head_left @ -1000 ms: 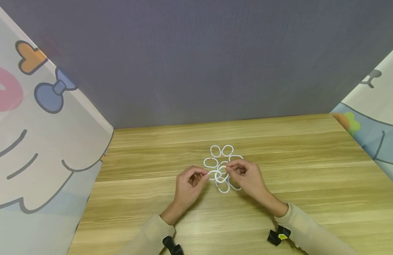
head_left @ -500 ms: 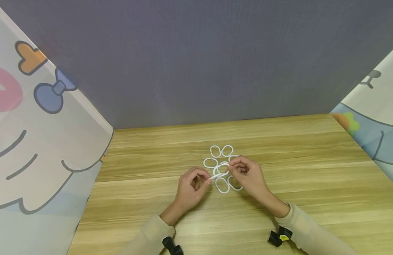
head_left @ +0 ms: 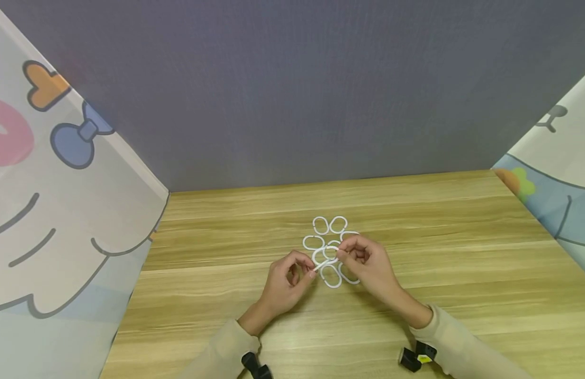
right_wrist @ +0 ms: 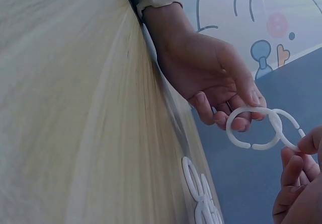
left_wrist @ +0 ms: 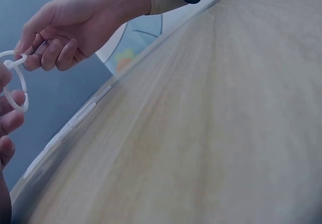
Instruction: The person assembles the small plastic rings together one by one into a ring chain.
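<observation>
Two white oval rings, each with a small gap, hang interlocked above the table between the hands. My left hand (head_left: pixel 284 281) pinches the left ring (right_wrist: pixel 229 129) between thumb and index finger, its gap at the bottom in the right wrist view. My right hand (head_left: pixel 369 263) pinches the right ring (right_wrist: pixel 289 116), which passes through the left one. In the head view the left ring appears nearly edge-on and overlaps the loose rings beneath. The left wrist view shows the linked rings at its left edge, partly cut off by my left fingers (left_wrist: pixel 11 118).
Several similar white rings (head_left: pixel 304 242) lie in a cluster on the wooden table (head_left: pixel 216 231), directly under and beyond the hands. A grey panel (head_left: pixel 292 95) stands along the table's far edge. Cartoon-printed walls (head_left: pixel 126 221) flank both sides.
The left ring has turned from flat to nearly edge-on in the head view. My left hand has shifted slightly right and nearer the body; my right hand has barely moved.
</observation>
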